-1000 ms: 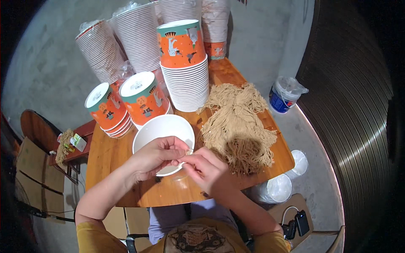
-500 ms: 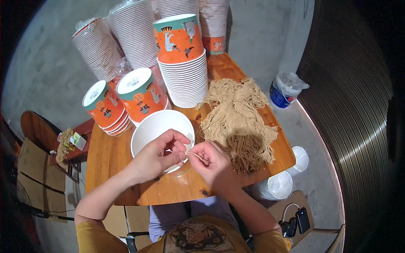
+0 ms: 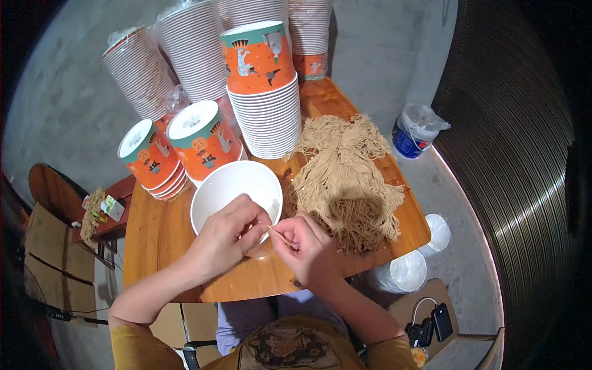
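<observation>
Both my hands are close together over the near rim of a white bowl [image 3: 206,192]. The thumb and fingers of my right hand [image 3: 306,250] pinch a thin tan strand of yarn [image 3: 282,236]. My left hand [image 3: 229,231] is closed, with its thumb and fingertips pinched at the strand's other end. What lies between the left fingertips is too fine to see fully. A large heap of tan yarn [image 3: 339,166] lies just beyond my right hand on the wooden table [image 3: 169,240].
Behind the bowl stand upturned orange-and-green paper buckets [image 3: 203,148] and a tall stack of paper buckets [image 3: 265,117], with more wrapped stacks [image 3: 197,55] behind. Lined white bins [image 3: 404,272] and a blue-and-white pail [image 3: 412,139] stand on the floor at right.
My left fingers, raised and spread before, have come down and closed at the strand. My right hand keeps its pinch and has barely moved.
</observation>
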A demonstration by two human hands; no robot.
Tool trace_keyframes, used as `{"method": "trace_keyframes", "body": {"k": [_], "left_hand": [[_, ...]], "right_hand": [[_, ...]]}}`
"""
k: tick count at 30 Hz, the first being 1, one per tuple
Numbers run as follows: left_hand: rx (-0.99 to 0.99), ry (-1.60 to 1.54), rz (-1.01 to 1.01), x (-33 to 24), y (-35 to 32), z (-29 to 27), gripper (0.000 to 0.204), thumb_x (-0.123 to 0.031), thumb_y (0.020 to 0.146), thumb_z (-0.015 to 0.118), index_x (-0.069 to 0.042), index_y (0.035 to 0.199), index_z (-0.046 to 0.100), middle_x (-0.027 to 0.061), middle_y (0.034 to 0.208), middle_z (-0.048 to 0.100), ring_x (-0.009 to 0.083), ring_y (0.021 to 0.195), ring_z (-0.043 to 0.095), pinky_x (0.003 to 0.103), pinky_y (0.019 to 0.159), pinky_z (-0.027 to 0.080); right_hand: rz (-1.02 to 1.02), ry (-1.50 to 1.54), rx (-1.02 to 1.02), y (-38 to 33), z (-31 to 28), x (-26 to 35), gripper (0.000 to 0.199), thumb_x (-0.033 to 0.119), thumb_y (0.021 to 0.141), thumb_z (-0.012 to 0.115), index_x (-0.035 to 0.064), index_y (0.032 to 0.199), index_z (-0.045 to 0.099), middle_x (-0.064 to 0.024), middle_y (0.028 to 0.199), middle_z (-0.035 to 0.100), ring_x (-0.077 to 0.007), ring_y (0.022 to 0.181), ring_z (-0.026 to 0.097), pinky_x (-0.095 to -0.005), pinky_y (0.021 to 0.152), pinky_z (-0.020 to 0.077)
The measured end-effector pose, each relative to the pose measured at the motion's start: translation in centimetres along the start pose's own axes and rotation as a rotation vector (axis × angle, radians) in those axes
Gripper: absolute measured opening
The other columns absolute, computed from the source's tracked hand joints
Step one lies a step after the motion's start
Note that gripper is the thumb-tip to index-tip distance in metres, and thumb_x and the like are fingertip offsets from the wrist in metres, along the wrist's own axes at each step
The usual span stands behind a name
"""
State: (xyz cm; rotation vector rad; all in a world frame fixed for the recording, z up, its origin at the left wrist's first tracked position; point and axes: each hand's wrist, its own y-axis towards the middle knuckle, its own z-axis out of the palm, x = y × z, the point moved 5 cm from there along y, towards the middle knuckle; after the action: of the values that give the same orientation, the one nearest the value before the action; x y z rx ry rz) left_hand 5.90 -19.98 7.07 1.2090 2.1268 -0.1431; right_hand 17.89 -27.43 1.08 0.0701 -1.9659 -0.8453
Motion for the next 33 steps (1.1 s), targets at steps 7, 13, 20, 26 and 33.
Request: {"method": "trace_keyframes", "body": {"k": [7,13,20,26,33], "left_hand": [[-0.002,-0.174,-0.166,1.3,-0.3,0.8,0.007,-0.002,0.087,0.063,-0.004,0.092,0.059,0.0018,0.088,0.058,0.0101,0.080,0.055,0.026,0.071,0.045],[-0.052,-0.333,-0.128,2.3,-0.6,1.3,0.008,-0.004,0.087,0.062,-0.002,0.092,0.056,0.0019,0.084,0.057,0.0092,0.076,0.054,0.025,0.065,0.045],[-0.013,-0.458,-0.099,1.8,-0.1,1.2,0.033,0.002,0.087,0.061,-0.004,0.115,0.045,0.0014,0.088,0.058,0.0082,0.082,0.053,0.025,0.076,0.046],[0.032,-0.443,-0.148,1.7,-0.1,0.9,0.038,-0.001,0.091,0.062,-0.004,0.124,0.043,0.0021,0.091,0.058,0.0085,0.082,0.053,0.025,0.079,0.046],[0.036,-0.494,-0.203,1.7,0.0,0.8,0.038,-0.004,0.092,0.062,-0.002,0.125,0.043,0.0020,0.091,0.058,0.0086,0.083,0.053,0.025,0.080,0.046]], "right_hand": [[-0.112,-0.065,-0.021,-0.3,0.1,0.1,0.020,0.001,0.077,0.070,0.0044,0.090,0.055,-0.0079,0.077,0.055,-0.0226,0.065,0.059,-0.0333,0.056,0.0488],[-0.136,-0.017,-0.025,-0.3,0.1,0.3,0.018,-0.001,0.078,0.068,0.0024,0.090,0.055,-0.0089,0.077,0.055,-0.0204,0.064,0.059,-0.0310,0.056,0.0485],[0.294,0.412,-0.022,-0.6,0.8,-1.2,0.007,0.006,0.090,0.063,0.0017,0.089,0.057,0.0025,0.071,0.053,-0.0018,0.065,0.046,-0.0217,0.056,0.0405],[0.445,0.667,0.018,-0.9,1.8,-2.6,0.008,0.007,0.092,0.061,0.0020,0.093,0.056,0.0040,0.073,0.051,-0.0013,0.063,0.043,-0.0183,0.058,0.0370],[0.260,0.337,-0.069,-0.5,0.5,-1.9,0.023,0.002,0.085,0.067,0.0041,0.104,0.054,0.0010,0.075,0.052,-0.0044,0.064,0.049,-0.0218,0.053,0.0400]]}}
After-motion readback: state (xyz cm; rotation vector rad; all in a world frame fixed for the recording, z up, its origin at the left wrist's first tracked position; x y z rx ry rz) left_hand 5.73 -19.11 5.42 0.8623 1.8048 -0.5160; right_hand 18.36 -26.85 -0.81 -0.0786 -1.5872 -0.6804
